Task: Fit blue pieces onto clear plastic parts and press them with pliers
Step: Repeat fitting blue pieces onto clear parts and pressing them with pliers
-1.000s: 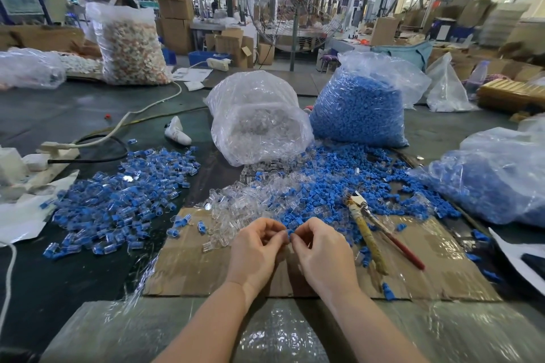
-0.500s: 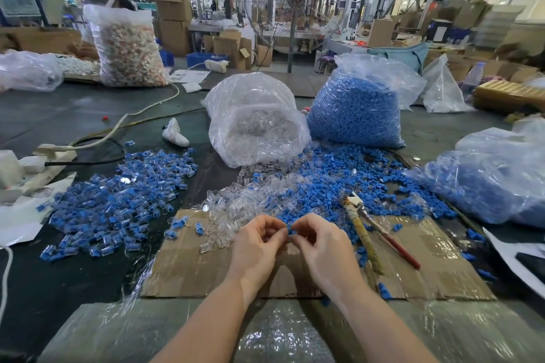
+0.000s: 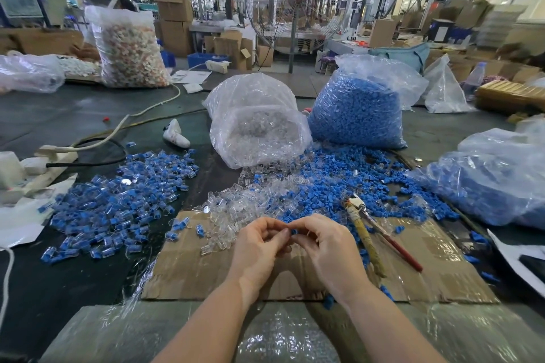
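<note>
Over the cardboard on a cluttered counter (image 3: 73, 115), both hands, left (image 3: 261, 240) and right (image 3: 327, 244), pinch a blue piece (image 3: 294, 232) together, apparently the fitting step; the pliers (image 3: 368, 230) lie beside them, likely needed next.

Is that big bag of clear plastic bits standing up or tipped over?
Tipped over. The bag of clear parts lies on its side, its mouth toward the person, and clear pieces spill from it onto the table.
</note>
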The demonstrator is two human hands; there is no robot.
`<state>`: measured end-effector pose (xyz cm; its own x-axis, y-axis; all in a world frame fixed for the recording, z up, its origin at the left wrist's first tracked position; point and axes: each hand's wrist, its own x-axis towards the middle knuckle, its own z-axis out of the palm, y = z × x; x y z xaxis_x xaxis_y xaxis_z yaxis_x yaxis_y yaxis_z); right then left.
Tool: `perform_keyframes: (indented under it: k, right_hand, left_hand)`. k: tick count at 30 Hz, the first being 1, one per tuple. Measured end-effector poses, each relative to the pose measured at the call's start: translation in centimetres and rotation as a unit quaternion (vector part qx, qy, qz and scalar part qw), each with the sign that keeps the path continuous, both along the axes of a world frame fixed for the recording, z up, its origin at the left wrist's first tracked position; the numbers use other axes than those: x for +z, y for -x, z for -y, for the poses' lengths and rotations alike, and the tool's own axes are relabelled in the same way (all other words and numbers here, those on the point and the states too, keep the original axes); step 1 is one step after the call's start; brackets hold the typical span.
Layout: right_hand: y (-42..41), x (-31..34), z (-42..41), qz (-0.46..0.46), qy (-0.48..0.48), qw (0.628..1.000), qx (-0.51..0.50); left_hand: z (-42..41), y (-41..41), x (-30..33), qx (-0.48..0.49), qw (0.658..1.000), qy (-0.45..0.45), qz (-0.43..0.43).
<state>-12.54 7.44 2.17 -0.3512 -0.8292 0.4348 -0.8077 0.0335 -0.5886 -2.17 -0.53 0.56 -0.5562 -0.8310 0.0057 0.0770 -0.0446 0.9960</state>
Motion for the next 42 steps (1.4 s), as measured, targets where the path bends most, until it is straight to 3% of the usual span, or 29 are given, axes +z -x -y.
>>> perform_keyframes:
  k: [7,11,14,16,19,25,30,34,38,42]
  right_hand:
    - [0.5,-0.4,0.0,-0.016,-0.008,1.0,-0.011]
    - [2.2,-0.5,-0.4,-0.039,-0.028,0.987,-0.151]
    - [4.4,-0.2,-1.0,-0.064,-0.196,0.919,-0.335]
    - [5.5,-0.2,-1.2,-0.048,-0.308,0.875,-0.37]
    - [6.3,-0.3,-1.4,-0.026,-0.377,0.854,-0.359]
    - [6.7,0.4,-1.2,-0.002,-0.363,0.86,-0.358]
    - [6.3,1.4,-1.3,-0.009,-0.313,0.886,-0.343]
    - [5.1,2.5,-1.0,-0.015,-0.259,0.934,-0.246]
    - [3.1,3.6,-0.6,0.124,-0.233,0.957,-0.124]
    - [2.0,3.9,-0.7,0.287,-0.223,0.931,-0.044]
  left_hand:
    - [0.1,0.4,-0.3,0.012,1.0,0.005,0.012]
    - [0.0,0.5,-0.4,0.012,0.998,-0.063,-0.013]
    - [0.1,0.3,-0.4,0.005,0.997,-0.08,-0.014]
    - [0.1,0.3,-0.4,0.006,0.998,-0.062,-0.001]
    - [0.1,0.4,-0.2,0.007,0.999,-0.052,0.006]
    - [0.1,0.6,0.0,0.011,0.999,-0.043,0.011]
    - [0.3,0.7,0.3,0.019,0.999,-0.029,0.015]
    - [0.9,1.1,0.9,0.027,0.999,-0.036,0.003]
    - [1.6,1.7,1.7,0.059,0.995,-0.076,-0.032]
    - [2.4,1.9,2.1,0.099,0.989,-0.1,-0.041]
